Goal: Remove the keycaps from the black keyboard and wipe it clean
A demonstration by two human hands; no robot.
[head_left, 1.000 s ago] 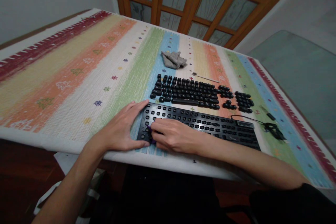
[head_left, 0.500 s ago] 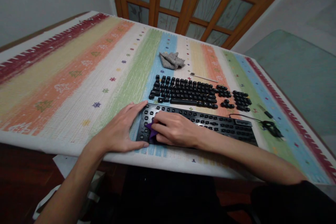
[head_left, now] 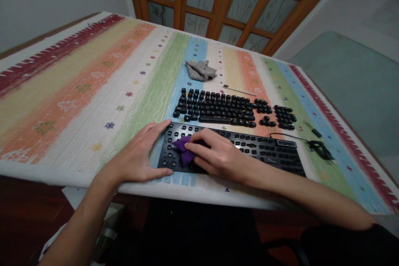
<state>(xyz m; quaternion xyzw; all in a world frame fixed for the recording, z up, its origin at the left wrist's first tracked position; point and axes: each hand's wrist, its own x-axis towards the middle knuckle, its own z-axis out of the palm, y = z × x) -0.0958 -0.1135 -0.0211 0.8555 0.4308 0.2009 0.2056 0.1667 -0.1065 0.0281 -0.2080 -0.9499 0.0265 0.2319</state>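
Observation:
A black keyboard (head_left: 264, 148) with its keycaps off lies near the table's front edge. My left hand (head_left: 135, 156) spans its left end, thumb at the near corner and fingers at the far corner, holding it in place. In my right hand (head_left: 218, 153) is a bunched purple cloth (head_left: 185, 149), pinched between the fingers over the keyboard's left part. My right hand and forearm hide some of the keyboard. Just behind it, loose black keycaps (head_left: 218, 106) are laid out in keyboard order.
A crumpled grey cloth (head_left: 201, 70) lies beyond the keycaps. To its right is a thin stick-like tool (head_left: 240, 91) with a dark end. A coiled black cable (head_left: 321, 151) and a small dark object (head_left: 316, 132) rest at the right on the striped tablecloth (head_left: 124, 87).
My right hand has opened up slightly and shifted a little right, and more of the purple cloth now shows. The left hand keeps its place at the keyboard's end. The view has shifted slightly.

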